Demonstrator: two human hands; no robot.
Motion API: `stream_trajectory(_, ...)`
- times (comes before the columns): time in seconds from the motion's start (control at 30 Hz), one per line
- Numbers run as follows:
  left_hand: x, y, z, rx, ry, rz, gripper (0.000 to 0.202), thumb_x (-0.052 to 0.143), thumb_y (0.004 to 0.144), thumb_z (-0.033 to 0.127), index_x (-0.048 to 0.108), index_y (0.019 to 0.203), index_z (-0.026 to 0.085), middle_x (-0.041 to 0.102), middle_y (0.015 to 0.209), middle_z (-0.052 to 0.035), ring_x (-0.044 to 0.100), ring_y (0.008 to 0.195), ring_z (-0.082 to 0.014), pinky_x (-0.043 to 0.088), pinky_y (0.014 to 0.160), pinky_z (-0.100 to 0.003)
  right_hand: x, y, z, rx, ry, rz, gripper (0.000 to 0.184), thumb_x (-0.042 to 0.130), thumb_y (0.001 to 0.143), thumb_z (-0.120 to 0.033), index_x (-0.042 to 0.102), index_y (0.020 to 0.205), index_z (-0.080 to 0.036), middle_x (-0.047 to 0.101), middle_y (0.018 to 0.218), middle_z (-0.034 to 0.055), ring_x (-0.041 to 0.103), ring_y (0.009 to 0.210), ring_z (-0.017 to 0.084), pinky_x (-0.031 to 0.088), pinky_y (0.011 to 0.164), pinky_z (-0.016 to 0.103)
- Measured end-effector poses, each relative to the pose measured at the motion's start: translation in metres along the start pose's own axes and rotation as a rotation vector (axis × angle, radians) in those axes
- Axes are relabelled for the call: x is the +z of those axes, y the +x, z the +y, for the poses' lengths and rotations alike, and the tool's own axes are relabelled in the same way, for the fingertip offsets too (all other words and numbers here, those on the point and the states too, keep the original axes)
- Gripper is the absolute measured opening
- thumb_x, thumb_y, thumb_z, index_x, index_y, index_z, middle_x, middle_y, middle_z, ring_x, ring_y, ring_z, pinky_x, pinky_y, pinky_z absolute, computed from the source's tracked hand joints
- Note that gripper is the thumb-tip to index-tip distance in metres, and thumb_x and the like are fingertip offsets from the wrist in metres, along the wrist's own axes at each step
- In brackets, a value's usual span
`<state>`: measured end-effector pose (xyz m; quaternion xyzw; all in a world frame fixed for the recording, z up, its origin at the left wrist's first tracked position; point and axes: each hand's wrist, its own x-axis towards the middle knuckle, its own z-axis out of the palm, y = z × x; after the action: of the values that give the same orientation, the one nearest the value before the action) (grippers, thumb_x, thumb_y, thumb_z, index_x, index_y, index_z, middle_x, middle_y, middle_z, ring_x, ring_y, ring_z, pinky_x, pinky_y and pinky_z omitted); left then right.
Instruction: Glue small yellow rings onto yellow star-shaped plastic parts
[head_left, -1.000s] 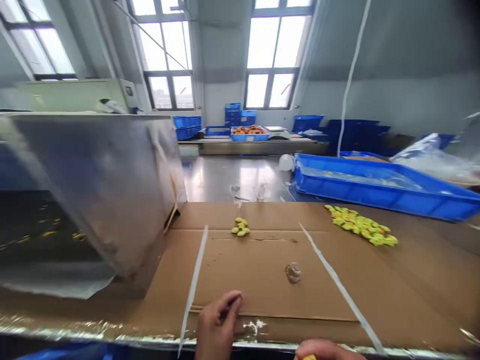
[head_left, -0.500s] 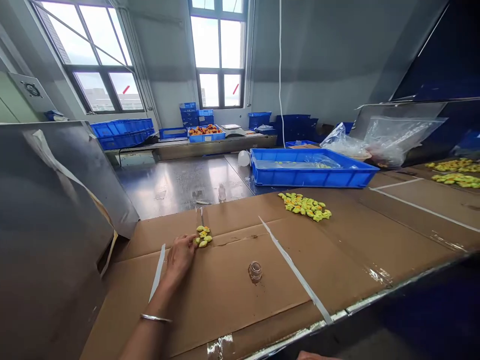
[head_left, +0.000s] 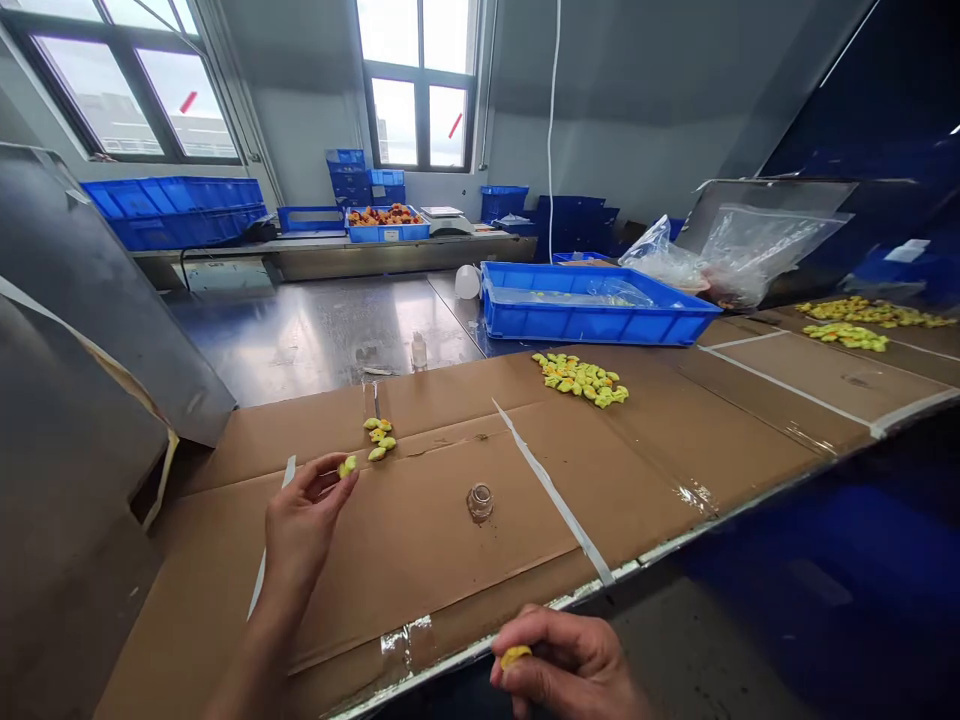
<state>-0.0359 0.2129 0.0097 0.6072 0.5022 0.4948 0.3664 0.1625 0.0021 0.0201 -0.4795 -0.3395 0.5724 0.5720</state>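
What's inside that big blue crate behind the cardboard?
The blue crate holds a clear plastic sheet and a few yellow pieces. Glare on the plastic and the crate's front wall hide anything else down there.

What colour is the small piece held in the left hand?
Yellow-green: the small lumpy piece in the left hand, best seen in the head view.
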Motion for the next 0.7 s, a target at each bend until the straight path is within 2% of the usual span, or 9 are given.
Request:
stream_trajectory(0.1,-0.003,-0.047,0.014,-0.072,-0.165,0.014,0.037,0.075,0.069,0.037,0.067,0.101,0.02,0.075,0.097,-0.0039,0.069,0.09,-0.0192,0.056,0.086,-0.03,0.005,0.0,-0.001,-0.007,0.027,0.018,0.024,0.081,0.071,-0.038,0.077,0.083,-0.018,0.067,0.069,0.0022,0.06,0.051,0.008,0.049,0.054,0.018)
stream_trajectory(0.17,-0.002,-0.08,0.022,-0.196,-0.286,0.006,0.035,0.08,0.064,0.032,0.071,0.095,0.021,0.075,0.101,-0.0033,0.069,0.092,-0.018,0.055,0.085,-0.023,0.008,-0.001,-0.002,0.028,0.05,0.021,0.026,0.079,0.073,-0.037,0.075,0.088,-0.016,0.07,0.071,0.0044,0.061,0.051,0.008,0.05,0.055,0.018)
stream_trajectory(0.27,0.006,-0.126,0.029,-0.385,-0.492,-0.01,0.029,0.085,0.056,0.026,0.075,0.083,0.021,0.077,0.094,-0.0028,0.07,0.087,-0.0161,0.054,0.078,-0.014,0.011,-0.002,-0.003,0.111,0.08,0.025,0.025,0.08,0.072,-0.033,0.07,0.082,-0.013,0.073,0.071,0.0071,0.061,0.049,0.009,0.049,0.053,0.018)
stream_trajectory(0.37,0.017,-0.161,0.031,-0.418,-0.644,0.006,0.024,0.088,0.05,0.023,0.077,0.072,0.021,0.075,0.086,-0.0024,0.071,0.079,-0.0171,0.056,0.072,-0.016,0.013,-0.001,-0.005,0.142,0.059,0.032,0.026,0.083,0.07,-0.032,0.067,0.077,-0.012,0.072,0.07,0.0064,0.061,0.051,0.009,0.049,0.053,0.017)
stream_trajectory(0.43,0.023,-0.178,0.031,-0.434,-0.729,0.009,0.023,0.089,0.048,0.022,0.078,0.069,0.021,0.075,0.085,-0.003,0.072,0.074,-0.0193,0.058,0.071,-0.02,0.015,0.0,-0.006,0.148,0.036,0.024,0.025,0.083,0.069,-0.032,0.07,0.078,-0.013,0.07,0.063,0.0032,0.06,0.052,0.009,0.049,0.054,0.017)
stream_trajectory(0.5,0.027,-0.189,0.031,-0.512,-0.794,0.019,0.027,0.089,0.047,0.023,0.079,0.072,0.022,0.077,0.083,-0.0042,0.073,0.071,-0.0211,0.059,0.07,-0.023,0.017,0.0,-0.007,0.143,0.019,-0.001,0.021,0.082,0.071,-0.031,0.072,0.079,-0.014,0.068,0.059,0.0009,0.06,0.053,0.008,0.049,0.056,0.016)
stream_trajectory(0.6,0.028,-0.198,0.03,-0.633,-0.882,0.018,0.033,0.091,0.045,0.023,0.079,0.076,0.023,0.079,0.08,-0.0071,0.074,0.07,-0.0229,0.059,0.069,-0.025,0.02,-0.002,-0.008,0.132,0.009,-0.045,0.017,0.08,0.073,-0.029,0.075,0.081,-0.015,0.068,0.066,0.0006,0.06,0.056,0.007,0.049,0.057,0.015)
stream_trajectory(0.7,0.027,-0.203,0.03,-0.684,-0.927,0.012,0.031,0.092,0.042,0.024,0.078,0.069,0.021,0.079,0.081,-0.0083,0.074,0.072,-0.023,0.058,0.068,-0.024,0.021,-0.005,-0.008,0.184,0.031,-0.057,0.018,0.081,0.072,-0.028,0.073,0.081,-0.015,0.068,0.065,0.0003,0.061,0.057,0.008,0.05,0.058,0.015)
